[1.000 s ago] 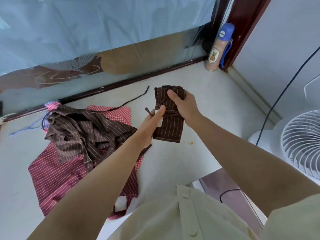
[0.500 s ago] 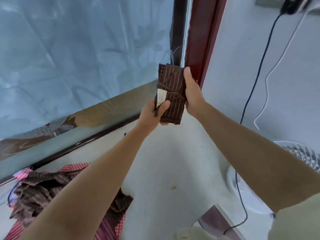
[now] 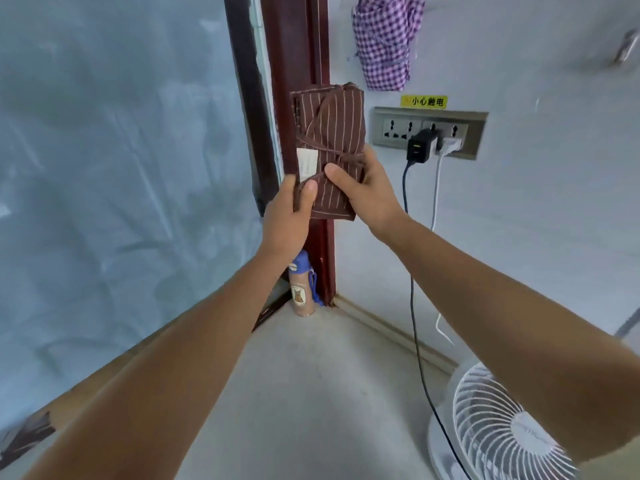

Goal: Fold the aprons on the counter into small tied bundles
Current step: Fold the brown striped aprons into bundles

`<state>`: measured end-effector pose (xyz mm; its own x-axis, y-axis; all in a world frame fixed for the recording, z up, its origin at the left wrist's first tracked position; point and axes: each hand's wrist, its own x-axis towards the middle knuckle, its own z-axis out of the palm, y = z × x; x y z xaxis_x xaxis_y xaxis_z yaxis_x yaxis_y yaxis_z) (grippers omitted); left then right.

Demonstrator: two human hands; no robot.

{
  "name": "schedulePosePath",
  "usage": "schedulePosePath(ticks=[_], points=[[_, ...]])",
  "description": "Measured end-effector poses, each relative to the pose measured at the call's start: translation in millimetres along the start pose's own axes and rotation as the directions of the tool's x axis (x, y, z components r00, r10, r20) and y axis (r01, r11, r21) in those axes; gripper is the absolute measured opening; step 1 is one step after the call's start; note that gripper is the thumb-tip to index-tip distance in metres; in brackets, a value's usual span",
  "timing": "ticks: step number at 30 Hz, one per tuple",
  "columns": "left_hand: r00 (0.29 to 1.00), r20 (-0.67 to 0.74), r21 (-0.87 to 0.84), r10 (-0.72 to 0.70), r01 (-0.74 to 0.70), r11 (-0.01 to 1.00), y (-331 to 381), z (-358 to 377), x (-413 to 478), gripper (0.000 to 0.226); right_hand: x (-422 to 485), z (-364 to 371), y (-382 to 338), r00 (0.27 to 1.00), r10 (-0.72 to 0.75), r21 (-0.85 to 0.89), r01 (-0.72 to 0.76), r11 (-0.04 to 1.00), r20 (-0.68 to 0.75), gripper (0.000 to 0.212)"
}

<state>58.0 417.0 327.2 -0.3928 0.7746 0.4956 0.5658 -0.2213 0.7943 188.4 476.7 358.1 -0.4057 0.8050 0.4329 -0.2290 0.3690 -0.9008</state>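
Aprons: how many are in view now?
1 for sure: the brown striped bundle, gripped by the left hand and right hand. The purple checked cloth hanging on the wall above may be another. Others may lie out of frame.

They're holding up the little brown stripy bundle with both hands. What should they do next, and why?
Probably lower the brown striped apron bundle onto the counter. It looks finished: folded small, its strap wrapped around and knotted. The left hand and right hand both grip its lower end, up in the air by the wall.
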Motion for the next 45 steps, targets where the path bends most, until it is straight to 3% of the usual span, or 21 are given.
schedulePosePath(ticks=[3,6,10,13,16,22,26,33,35,45], points=[[0.978,0.197,-0.189,-0.069,0.107,0.976,39,8,36,0.021,26,-18,-39,0.99,-0.073,-0.041,0.069,0.997,-0.117,0.03],[0.966,0.259,-0.169,0.0,0.045,0.985,72,17,62,0.021,44,-37,-67,0.976,-0.059,-0.051,0.049,0.998,-0.21,0.023],[0.98,0.179,-0.167,0.091,-0.061,0.984,103,30,85,0.019,56,-61,-100,0.967,0.008,-0.073,-0.028,0.997,-0.253,0.017],[0.965,0.172,-0.178,0.199,-0.168,0.97,123,42,95,0.02,61,-81,-118,0.95,-0.104,-0.078,0.085,0.993,-0.295,0.015],[0.966,0.162,-0.156,0.201,-0.176,0.972,150,56,109,0.019,66,-96,-139,0.916,-0.213,-0.105,0.189,0.976,-0.339,0.019],[0.943,0.052,-0.036,0.329,-0.327,0.944,191,65,136,0.026,91,-118,-184,0.862,-0.209,-0.093,0.187,0.978,-0.462,0.013],[0.96,0.1,-0.17,0.263,-0.244,0.955,205,68,154,0.027,111,-124,-204,0.864,-0.226,-0.147,0.178,0.973,-0.449,0.022],[0.972,-0.014,-0.23,0.234,-0.231,0.945,225,61,196,0.038,157,-117,-232,0.873,-0.267,-0.132,0.233,0.964,-0.407,0.012],[0.973,-0.023,-0.242,0.229,-0.228,0.943,228,61,207,0.038,172,-116,-232,0.861,-0.28,-0.183,0.222,0.958,-0.423,0.008],[0.946,-0.146,-0.153,0.289,-0.31,0.938,247,76,246,0.037,210,-132,-224,0.781,-0.43,-0.514,0.166,0.842,-0.452,0.03]])
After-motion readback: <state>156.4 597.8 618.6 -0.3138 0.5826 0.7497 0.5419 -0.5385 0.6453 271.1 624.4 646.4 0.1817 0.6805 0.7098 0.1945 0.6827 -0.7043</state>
